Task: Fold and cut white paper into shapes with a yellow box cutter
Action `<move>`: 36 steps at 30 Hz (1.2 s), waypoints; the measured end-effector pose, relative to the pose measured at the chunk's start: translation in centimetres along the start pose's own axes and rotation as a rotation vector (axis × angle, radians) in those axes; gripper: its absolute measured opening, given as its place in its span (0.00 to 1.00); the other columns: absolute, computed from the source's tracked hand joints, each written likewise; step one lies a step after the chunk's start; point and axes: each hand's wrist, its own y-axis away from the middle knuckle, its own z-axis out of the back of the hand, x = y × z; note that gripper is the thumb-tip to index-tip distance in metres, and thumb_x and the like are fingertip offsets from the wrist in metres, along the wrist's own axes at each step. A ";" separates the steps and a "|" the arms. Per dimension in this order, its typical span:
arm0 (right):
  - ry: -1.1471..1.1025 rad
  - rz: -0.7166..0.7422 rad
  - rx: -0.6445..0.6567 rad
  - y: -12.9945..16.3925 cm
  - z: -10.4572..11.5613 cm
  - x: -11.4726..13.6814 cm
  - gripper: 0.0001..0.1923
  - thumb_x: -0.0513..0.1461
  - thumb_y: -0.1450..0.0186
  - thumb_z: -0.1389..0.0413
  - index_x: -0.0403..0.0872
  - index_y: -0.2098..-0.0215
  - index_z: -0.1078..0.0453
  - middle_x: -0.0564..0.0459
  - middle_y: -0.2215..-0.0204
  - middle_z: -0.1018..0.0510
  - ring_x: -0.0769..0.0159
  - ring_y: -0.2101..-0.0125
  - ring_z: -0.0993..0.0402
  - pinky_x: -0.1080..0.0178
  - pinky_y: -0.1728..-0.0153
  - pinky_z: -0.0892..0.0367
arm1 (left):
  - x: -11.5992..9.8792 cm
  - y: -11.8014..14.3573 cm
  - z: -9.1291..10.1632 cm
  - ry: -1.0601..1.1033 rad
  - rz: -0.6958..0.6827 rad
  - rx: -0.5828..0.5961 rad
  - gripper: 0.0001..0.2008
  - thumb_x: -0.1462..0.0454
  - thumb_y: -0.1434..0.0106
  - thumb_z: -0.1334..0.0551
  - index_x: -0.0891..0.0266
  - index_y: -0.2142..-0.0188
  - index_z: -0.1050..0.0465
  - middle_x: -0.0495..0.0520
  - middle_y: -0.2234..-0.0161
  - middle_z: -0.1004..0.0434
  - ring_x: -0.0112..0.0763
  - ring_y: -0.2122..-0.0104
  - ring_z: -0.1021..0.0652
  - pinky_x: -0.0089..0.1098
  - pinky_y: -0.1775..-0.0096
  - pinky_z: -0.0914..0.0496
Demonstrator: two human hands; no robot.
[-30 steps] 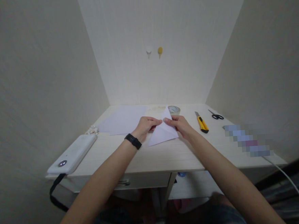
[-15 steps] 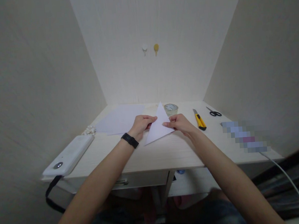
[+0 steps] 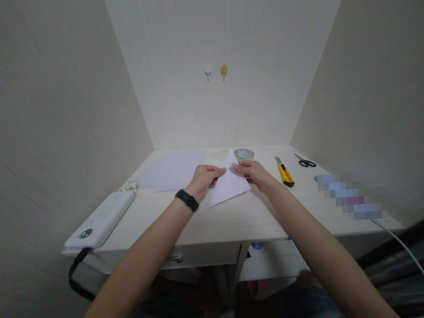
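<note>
A folded sheet of white paper (image 3: 230, 187), triangular with its tip pointing away from me, is held just over the desk. My left hand (image 3: 206, 176) pinches its left edge, thumb on top. On the opposite edge my right hand (image 3: 252, 172) grips the paper, its thumb pressed on the upper face close to the left thumb. The fingers under the paper are partly hidden. Just behind my right hand sits a roll of clear tape (image 3: 244, 154). More white sheets (image 3: 180, 168) lie flat beyond my left hand.
On the right of the desk (image 3: 231, 225) lie a yellow utility knife (image 3: 284, 172), blade showing, black scissors (image 3: 305, 162) and a blurred-out strip with a white cable (image 3: 403, 247). A white device (image 3: 102, 220) with a black strap rests at the left edge. Walls close in both sides.
My right thumb has slid up the paper toward the tip, nearer my left thumb. My left hand keeps its pinch. The whole view has shifted slightly.
</note>
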 end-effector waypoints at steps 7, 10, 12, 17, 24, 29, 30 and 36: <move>-0.107 0.037 -0.145 -1.2 -1.5 0.4 0.14 0.42 0.59 0.29 0.45 0.82 0.28 0.49 0.81 0.24 0.64 0.80 0.31 0.61 0.80 0.35 | 0.7 0.4 -1.0 -0.035 -0.073 0.104 0.16 0.54 0.53 0.28 0.66 0.78 0.25 0.47 0.82 0.35 0.22 0.80 0.39 0.29 0.76 0.48; -0.101 0.071 -0.201 -1.2 -1.1 0.4 0.13 0.41 0.59 0.30 0.45 0.82 0.28 0.50 0.81 0.24 0.63 0.80 0.31 0.61 0.80 0.36 | 0.4 0.6 -1.2 -0.026 -0.059 0.116 0.17 0.54 0.53 0.28 0.65 0.79 0.26 0.46 0.84 0.38 0.21 0.81 0.41 0.29 0.77 0.50; -0.091 0.114 -0.249 -1.3 -0.6 0.4 0.13 0.42 0.59 0.30 0.45 0.81 0.28 0.50 0.80 0.23 0.63 0.79 0.30 0.61 0.79 0.36 | 0.2 0.8 -1.4 -0.005 -0.029 0.132 0.16 0.55 0.54 0.27 0.66 0.80 0.27 0.46 0.84 0.38 0.21 0.82 0.41 0.29 0.77 0.50; -0.067 0.149 -0.309 -1.6 0.5 0.4 0.15 0.43 0.62 0.30 0.44 0.79 0.25 0.50 0.80 0.23 0.65 0.80 0.31 0.62 0.79 0.37 | 0.3 1.0 -1.5 0.025 0.052 0.170 0.16 0.56 0.56 0.26 0.66 0.78 0.25 0.47 0.82 0.36 0.20 0.81 0.39 0.28 0.77 0.49; -0.066 0.192 -0.384 -1.5 1.5 1.0 0.15 0.43 0.60 0.29 0.45 0.78 0.26 0.49 0.79 0.23 0.63 0.79 0.29 0.62 0.80 0.35 | 0.0 1.2 -1.5 0.001 0.068 0.195 0.14 0.58 0.55 0.26 0.67 0.80 0.25 0.47 0.83 0.35 0.20 0.82 0.39 0.28 0.78 0.49; -0.139 0.156 -0.495 -1.6 2.7 1.7 0.13 0.38 0.60 0.30 0.44 0.80 0.28 0.51 0.81 0.24 0.65 0.81 0.31 0.63 0.82 0.36 | -0.4 2.1 -1.3 -0.093 0.085 0.197 0.12 0.61 0.53 0.27 0.67 0.81 0.25 0.49 0.85 0.32 0.20 0.83 0.38 0.28 0.78 0.49; -0.150 0.148 -0.520 -1.6 2.9 1.8 0.12 0.37 0.60 0.30 0.44 0.81 0.29 0.51 0.82 0.24 0.66 0.82 0.32 0.63 0.83 0.37 | -0.4 2.4 -1.1 -0.117 0.099 0.195 0.11 0.62 0.53 0.27 0.67 0.81 0.24 0.51 0.84 0.29 0.21 0.83 0.37 0.28 0.78 0.48; -0.176 0.132 -0.552 -1.7 3.3 2.2 0.14 0.33 0.59 0.31 0.46 0.84 0.34 0.55 0.85 0.27 0.68 0.83 0.33 0.66 0.85 0.40 | -1.6 3.7 0.8 -0.245 0.131 0.213 0.09 0.62 0.51 0.28 0.67 0.78 0.21 0.59 0.77 0.21 0.24 0.79 0.30 0.27 0.76 0.45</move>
